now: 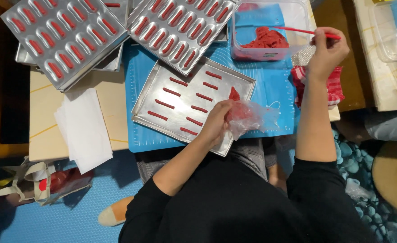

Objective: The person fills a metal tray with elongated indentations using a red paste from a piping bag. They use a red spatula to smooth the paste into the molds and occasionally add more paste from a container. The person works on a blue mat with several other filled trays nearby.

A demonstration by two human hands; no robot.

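My left hand (217, 122) grips a clear plastic piping bag (249, 114) with red paste at its tip, held over the near right corner of a flat metal tray (144, 108). Several thin red strips (171, 92) lie in rows on that tray. My right hand (326, 50) is raised at the upper right and holds a thin red spatula (297, 30) that reaches into a clear plastic tub (297, 13) of red paste (265, 38).
Two moulded metal trays (63, 38) (180, 27) with oval wells holding red strips lie at the back. A blue mat (270, 81) covers the board. White paper sheets (86, 130) sit left, a red striped cloth (333, 85) right, more clear tubs (394, 31) far right.
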